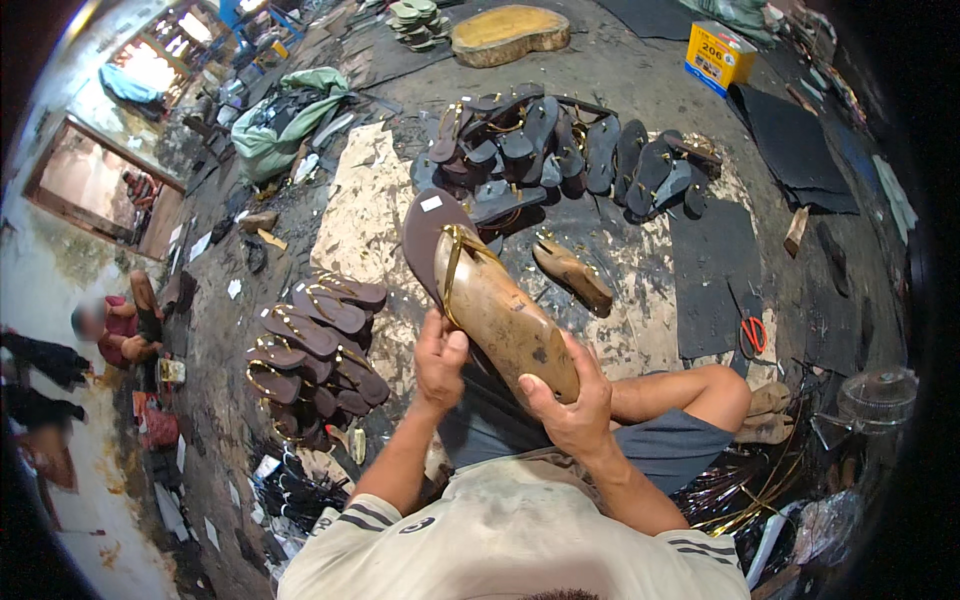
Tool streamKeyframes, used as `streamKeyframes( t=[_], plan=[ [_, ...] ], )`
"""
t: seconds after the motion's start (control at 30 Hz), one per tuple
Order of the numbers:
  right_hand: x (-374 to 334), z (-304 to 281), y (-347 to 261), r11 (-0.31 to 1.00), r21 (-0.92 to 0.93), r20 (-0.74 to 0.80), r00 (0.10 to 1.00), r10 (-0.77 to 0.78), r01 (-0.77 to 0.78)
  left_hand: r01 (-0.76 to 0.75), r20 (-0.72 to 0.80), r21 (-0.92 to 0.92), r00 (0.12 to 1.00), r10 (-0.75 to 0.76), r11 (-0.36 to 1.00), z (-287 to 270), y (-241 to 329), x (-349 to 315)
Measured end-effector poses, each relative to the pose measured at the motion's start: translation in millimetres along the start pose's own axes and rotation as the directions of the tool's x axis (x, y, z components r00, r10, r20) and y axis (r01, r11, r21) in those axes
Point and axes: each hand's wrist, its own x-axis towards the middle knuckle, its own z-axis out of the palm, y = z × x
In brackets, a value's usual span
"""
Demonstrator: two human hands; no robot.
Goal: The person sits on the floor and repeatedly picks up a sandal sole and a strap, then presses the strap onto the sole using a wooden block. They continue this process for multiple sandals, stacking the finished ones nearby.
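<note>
A brown flip-flop sandal (425, 222) with gold straps and a small white sticker is fitted on a wooden shoe last (505, 315) in front of me. My right hand (580, 405) is wrapped round the heel end of the last, thumb on top. With bent fingers, my left hand (440, 362) grips the sandal's left edge near the gold strap; its fingertips are partly hidden. A second, smaller-looking wooden last (572, 273) lies on the floor just beyond. To the left sit stacked brown sandals (315, 335) with gold straps.
Dark sandals (600, 155) are heaped ahead. Red-handled scissors (752, 333) lie at right, near a fan (878, 400). A yellow box (718, 58), a wooden block (510, 35) and a green sack (290, 125) stand farther off. Another person (125, 325) sits at left.
</note>
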Motion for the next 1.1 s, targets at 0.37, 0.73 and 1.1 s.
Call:
streamKeyframes(
  t=[0.37,0.73,1.1],
  plan=[
    [-10,1,-1,0.921,-0.066,0.021,0.923,-0.384,0.384,0.136,0.215,-0.798,0.974,0.067,0.587,-20,58,88],
    [-31,25,9,0.94,0.079,-0.101,0.941,-0.323,0.331,0.207,0.251,-0.756,0.968,-0.016,0.622,0,57,48],
    [-11,41,42,0.897,-0.28,0.001,0.935,-0.356,0.342,0.038,0.107,-0.111,0.994,-0.026,0.993,26,4,15]
  ],
)
